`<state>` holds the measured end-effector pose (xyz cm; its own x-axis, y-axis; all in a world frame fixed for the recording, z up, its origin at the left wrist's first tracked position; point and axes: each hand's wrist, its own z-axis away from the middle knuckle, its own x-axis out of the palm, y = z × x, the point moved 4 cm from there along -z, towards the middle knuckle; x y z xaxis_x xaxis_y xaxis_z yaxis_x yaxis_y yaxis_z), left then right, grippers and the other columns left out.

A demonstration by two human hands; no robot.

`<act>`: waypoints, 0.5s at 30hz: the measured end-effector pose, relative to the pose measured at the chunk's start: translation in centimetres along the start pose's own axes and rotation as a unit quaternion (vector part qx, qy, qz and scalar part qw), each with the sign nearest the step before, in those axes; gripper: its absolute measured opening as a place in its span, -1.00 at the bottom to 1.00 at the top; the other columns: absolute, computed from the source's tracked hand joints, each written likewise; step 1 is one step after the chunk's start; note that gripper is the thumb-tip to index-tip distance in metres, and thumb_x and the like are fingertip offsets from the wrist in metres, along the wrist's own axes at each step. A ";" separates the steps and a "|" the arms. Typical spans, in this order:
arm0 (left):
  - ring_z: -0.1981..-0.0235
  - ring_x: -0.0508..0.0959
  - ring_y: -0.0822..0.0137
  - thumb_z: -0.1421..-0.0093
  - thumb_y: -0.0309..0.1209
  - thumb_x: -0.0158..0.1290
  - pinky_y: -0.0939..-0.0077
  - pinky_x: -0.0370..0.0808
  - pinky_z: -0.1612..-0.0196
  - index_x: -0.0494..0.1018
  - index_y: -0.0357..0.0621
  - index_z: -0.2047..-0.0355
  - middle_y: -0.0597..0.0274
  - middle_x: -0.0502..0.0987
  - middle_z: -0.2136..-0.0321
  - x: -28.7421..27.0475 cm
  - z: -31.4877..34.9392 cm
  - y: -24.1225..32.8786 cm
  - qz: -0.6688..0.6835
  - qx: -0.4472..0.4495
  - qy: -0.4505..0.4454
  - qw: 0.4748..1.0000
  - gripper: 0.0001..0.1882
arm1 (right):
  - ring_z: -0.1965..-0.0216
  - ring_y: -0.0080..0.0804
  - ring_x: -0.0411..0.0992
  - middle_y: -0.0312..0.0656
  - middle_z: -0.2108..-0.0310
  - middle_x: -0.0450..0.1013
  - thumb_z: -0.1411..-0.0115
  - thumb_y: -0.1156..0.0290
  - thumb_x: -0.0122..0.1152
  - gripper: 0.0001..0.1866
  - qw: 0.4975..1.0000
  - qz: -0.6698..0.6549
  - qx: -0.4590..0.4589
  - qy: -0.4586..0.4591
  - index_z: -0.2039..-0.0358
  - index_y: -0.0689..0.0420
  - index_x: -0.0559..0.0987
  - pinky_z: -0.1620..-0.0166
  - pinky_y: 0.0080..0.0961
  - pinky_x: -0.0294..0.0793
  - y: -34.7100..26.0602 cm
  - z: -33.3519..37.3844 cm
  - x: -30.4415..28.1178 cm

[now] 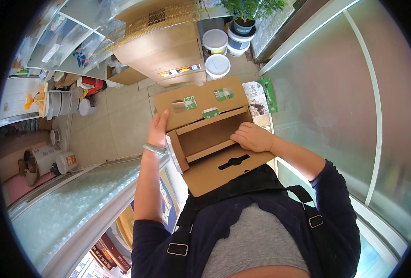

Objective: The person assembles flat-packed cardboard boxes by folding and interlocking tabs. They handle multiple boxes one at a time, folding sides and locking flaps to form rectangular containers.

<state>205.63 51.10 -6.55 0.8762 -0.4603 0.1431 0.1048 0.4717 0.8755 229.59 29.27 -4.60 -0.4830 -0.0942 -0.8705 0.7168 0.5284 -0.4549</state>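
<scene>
An opened brown cardboard box [205,180] is in front of my body, its flaps spread toward and away from me. Its far flap [205,99] has cut-outs with green printed pieces showing; the near flap has a dark slot. My left hand [157,131] grips the box's left side, fingers up along the edge of the far flap. My right hand [253,137] is closed over the folded cardboard strip at the near side of the opening, its fingertips partly hidden. The visible inside shows bare cardboard.
Beyond the box stands a tall carton [161,55]. White buckets [217,66] and a potted plant [244,22] are at the back. A green handled panel [269,95] shows right of the box. Frosted glass panels [326,92] flank me; shelves [71,41] hold wrapped goods at left.
</scene>
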 end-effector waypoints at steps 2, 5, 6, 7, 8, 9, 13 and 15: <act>0.12 0.52 0.44 -0.39 -0.21 -0.05 0.55 0.44 0.04 0.41 -0.29 -0.06 0.24 0.56 0.10 -0.6 0.0 0.3 0.026 -0.034 0.001 0.999 -0.59 | 0.32 -0.31 0.38 -0.23 0.37 0.38 -0.18 0.44 -0.05 -0.72 0.999 0.015 -0.035 0.032 0.09 0.16 0.45 0.13 -0.41 0.36 -1.2 0.3 -1.4; 0.16 0.53 0.43 -0.38 -0.16 -0.04 0.52 0.46 0.07 0.41 -0.28 -0.04 0.23 0.56 0.14 -1.8 -0.3 0.1 0.035 -0.084 0.002 0.996 -0.58 | 0.34 -0.43 0.39 -0.31 0.40 0.39 -0.14 0.41 0.02 -0.66 0.993 0.089 -0.037 0.064 0.05 0.14 0.48 0.21 -0.52 0.37 -2.8 0.3 -3.8; 0.17 0.53 0.43 -0.37 -0.16 -0.03 0.51 0.47 0.08 0.42 -0.27 -0.03 0.23 0.56 0.15 -2.4 -0.5 -0.3 0.034 -0.098 0.001 0.995 -0.57 | 0.34 -0.45 0.39 -0.33 0.40 0.39 -0.13 0.41 0.04 -0.66 0.991 0.099 -0.033 0.084 0.05 0.13 0.49 0.23 -0.54 0.37 -3.3 0.2 -4.7; 0.18 0.53 0.43 -0.37 -0.16 -0.02 0.51 0.47 0.09 0.42 -0.26 -0.02 0.25 0.56 0.16 -2.9 -0.7 -0.8 0.033 -0.095 -0.004 0.995 -0.58 | 0.37 -0.49 0.41 -0.39 0.39 0.43 -0.09 0.42 0.08 -0.64 0.983 0.143 -0.017 0.114 0.06 0.07 0.52 0.26 -0.56 0.38 -3.6 0.2 -5.8; 0.19 0.53 0.43 -0.36 -0.16 -0.02 0.50 0.47 0.10 0.42 -0.25 -0.02 0.26 0.56 0.17 -3.4 -1.1 -1.3 0.032 -0.091 -0.010 0.995 -0.59 | 0.37 -0.49 0.42 -0.40 0.38 0.45 -0.08 0.42 0.09 -0.65 0.975 0.164 -0.010 0.151 0.07 0.04 0.53 0.26 -0.57 0.39 -3.9 0.2 -7.0; 0.19 0.53 0.43 -0.36 -0.16 -0.01 0.49 0.47 0.10 0.43 -0.24 -0.02 0.28 0.56 0.17 -3.6 -1.4 -1.8 0.048 -0.064 -0.048 0.996 -0.59 | 0.38 -0.50 0.43 -0.41 0.37 0.46 -0.07 0.42 0.10 -0.65 0.966 0.184 0.000 0.182 0.08 0.02 0.54 0.26 -0.57 0.39 -4.3 0.4 -8.2; 0.10 0.54 0.40 -0.35 -0.21 0.00 0.48 0.45 0.02 0.42 -0.21 -0.04 0.27 0.57 0.11 -5.1 -2.6 -2.2 -0.063 0.119 -0.024 0.991 -0.62 | 0.37 -0.30 0.48 -0.31 0.36 0.53 -0.13 0.45 0.11 -0.76 0.928 0.208 0.138 0.276 0.16 0.04 0.58 0.28 -0.51 0.45 -3.2 1.3 -13.7; 0.07 0.54 0.38 -0.35 -0.24 0.02 0.48 0.44 -0.03 0.42 -0.25 -0.05 0.21 0.57 0.08 -4.7 -2.8 -2.1 -0.076 0.117 -0.033 0.990 -0.62 | 0.29 -0.25 0.51 -0.08 0.19 0.55 -0.30 0.56 0.00 -0.80 0.827 0.228 0.233 0.457 0.12 0.18 0.56 0.22 -0.44 0.50 -1.8 3.1 -18.4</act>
<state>202.62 54.41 -10.34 0.8248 -0.5649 0.0249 0.1145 0.2100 0.9710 238.72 27.41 11.66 -0.1335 0.8159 -0.5626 0.9426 -0.0708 -0.3263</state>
